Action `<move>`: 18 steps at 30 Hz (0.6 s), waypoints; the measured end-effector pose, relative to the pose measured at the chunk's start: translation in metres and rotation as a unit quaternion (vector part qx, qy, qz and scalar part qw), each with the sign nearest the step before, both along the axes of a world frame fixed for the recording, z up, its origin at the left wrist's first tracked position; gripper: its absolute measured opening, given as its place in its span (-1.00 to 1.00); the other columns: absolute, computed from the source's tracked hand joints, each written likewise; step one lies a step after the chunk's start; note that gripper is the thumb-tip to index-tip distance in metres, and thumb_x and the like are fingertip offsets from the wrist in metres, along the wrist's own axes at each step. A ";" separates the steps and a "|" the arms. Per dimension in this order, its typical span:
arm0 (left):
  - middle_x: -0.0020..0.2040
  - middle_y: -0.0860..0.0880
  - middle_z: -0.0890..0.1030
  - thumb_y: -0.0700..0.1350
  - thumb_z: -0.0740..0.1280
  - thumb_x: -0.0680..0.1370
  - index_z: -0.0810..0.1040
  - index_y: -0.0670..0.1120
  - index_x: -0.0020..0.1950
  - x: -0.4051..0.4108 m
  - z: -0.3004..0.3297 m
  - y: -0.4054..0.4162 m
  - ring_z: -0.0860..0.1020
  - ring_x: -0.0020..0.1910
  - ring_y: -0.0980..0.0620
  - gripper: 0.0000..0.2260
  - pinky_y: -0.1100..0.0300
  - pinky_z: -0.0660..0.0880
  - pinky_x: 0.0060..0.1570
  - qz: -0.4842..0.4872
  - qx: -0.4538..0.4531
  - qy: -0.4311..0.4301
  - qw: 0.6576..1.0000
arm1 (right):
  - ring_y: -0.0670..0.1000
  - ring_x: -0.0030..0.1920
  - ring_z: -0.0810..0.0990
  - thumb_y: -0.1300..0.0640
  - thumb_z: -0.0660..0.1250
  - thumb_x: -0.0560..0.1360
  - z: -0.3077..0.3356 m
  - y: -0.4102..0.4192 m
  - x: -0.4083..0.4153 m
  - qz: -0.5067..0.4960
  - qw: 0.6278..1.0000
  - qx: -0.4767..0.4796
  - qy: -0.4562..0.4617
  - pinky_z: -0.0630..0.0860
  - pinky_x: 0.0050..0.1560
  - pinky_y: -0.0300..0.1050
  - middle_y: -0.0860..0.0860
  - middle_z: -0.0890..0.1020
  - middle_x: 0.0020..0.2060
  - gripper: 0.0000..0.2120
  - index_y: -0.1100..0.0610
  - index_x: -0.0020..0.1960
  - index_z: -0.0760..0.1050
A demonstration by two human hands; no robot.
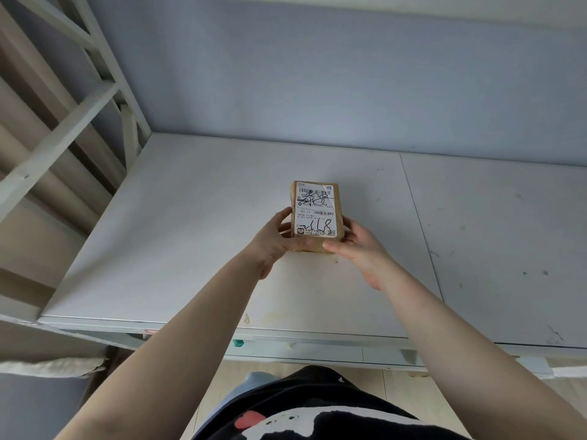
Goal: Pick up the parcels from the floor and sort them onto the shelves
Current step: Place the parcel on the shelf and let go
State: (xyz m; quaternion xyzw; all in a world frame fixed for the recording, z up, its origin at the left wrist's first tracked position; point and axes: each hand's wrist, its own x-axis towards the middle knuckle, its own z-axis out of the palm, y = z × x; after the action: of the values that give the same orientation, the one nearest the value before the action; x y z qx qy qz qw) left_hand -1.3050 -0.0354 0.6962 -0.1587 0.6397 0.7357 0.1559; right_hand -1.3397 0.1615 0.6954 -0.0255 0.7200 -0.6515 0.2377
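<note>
Item: small brown parcel (316, 214), label up, on white shelf (190, 233).
Left hand (273, 239) and right hand (355, 246): each grip clamped on its near sides, likely squaring it for placement.

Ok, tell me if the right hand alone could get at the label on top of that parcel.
Probably yes: the label faces up uncovered, and the right hand already grips the parcel beside it.
</note>
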 end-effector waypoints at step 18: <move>0.08 0.00 0.69 -0.05 0.53 0.40 0.58 0.04 0.36 -0.080 0.014 0.019 0.64 0.05 0.04 -0.48 0.30 0.49 -0.15 0.049 -0.296 0.137 0.944 | -0.02 -0.05 0.66 0.24 0.47 0.41 0.004 -0.012 -0.075 -0.085 0.977 0.106 0.165 0.59 0.11 -0.01 0.05 0.66 0.00 -0.56 0.18 0.28 0.53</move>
State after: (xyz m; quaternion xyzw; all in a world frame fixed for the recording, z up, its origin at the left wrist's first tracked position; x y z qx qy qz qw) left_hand -1.3853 -0.0166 0.7106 -0.1270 0.8350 0.5349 -0.0234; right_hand -1.4144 0.1494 0.6990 -0.0460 0.8139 -0.5759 0.0613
